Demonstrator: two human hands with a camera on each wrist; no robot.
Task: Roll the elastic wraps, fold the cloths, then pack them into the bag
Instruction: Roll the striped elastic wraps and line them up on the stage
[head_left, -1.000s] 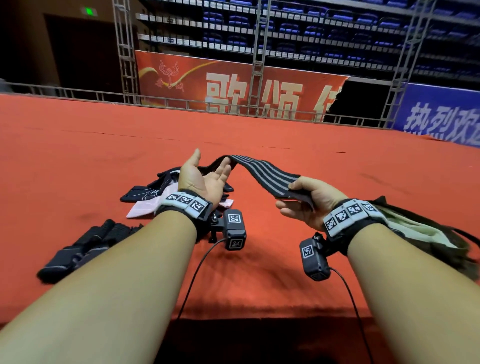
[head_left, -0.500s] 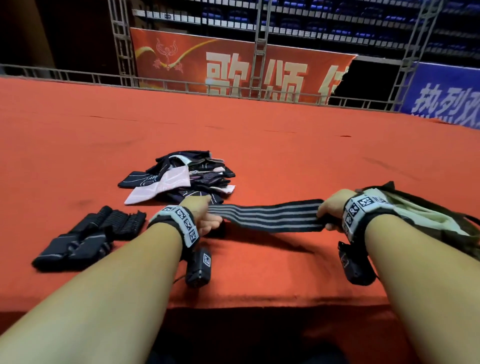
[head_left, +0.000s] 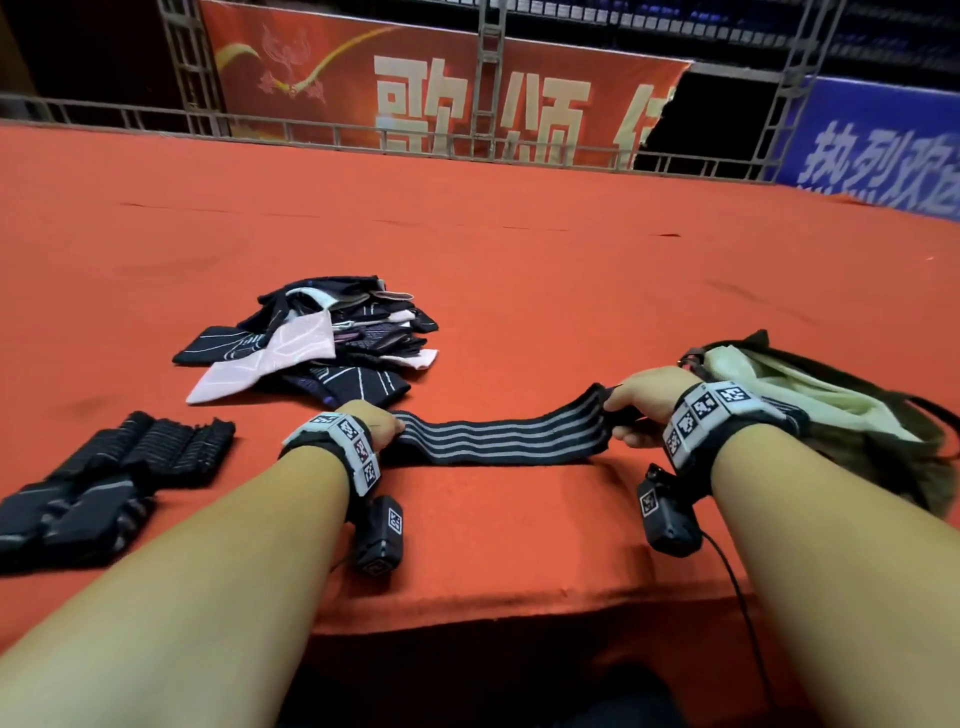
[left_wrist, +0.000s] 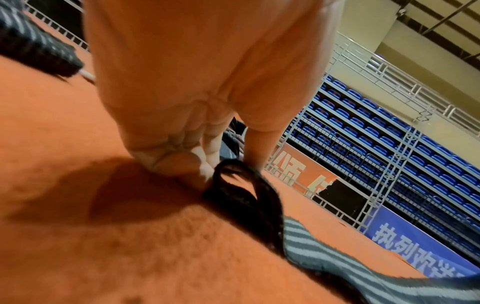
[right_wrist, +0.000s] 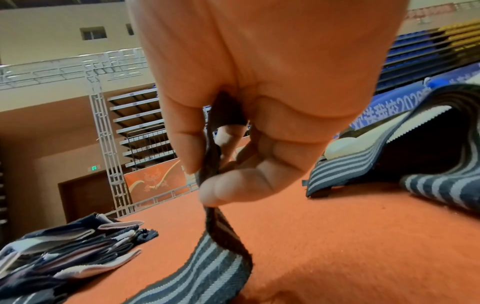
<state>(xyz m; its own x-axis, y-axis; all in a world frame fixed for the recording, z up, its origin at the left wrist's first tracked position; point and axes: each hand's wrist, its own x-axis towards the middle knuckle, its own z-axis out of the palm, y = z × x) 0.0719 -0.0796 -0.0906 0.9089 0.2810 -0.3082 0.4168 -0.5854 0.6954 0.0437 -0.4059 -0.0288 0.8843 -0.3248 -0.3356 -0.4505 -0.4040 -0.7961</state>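
A black elastic wrap with grey stripes lies stretched flat on the red table between my hands. My left hand pinches its left end, which curls up by the fingers in the left wrist view as a dark loop. My right hand grips the other end between thumb and curled fingers, slightly lifted. Behind the wrap sits a pile of dark and pink cloths. The olive bag lies open just right of my right wrist.
Several rolled black wraps lie at the left near the table's front edge. Another striped wrap lies by the bag in the right wrist view. A metal railing and banners stand beyond the far edge.
Both hands came down from the air and laid the striped wrap flat on the table. The left hand, open a second ago, now pinches the wrap's left end.
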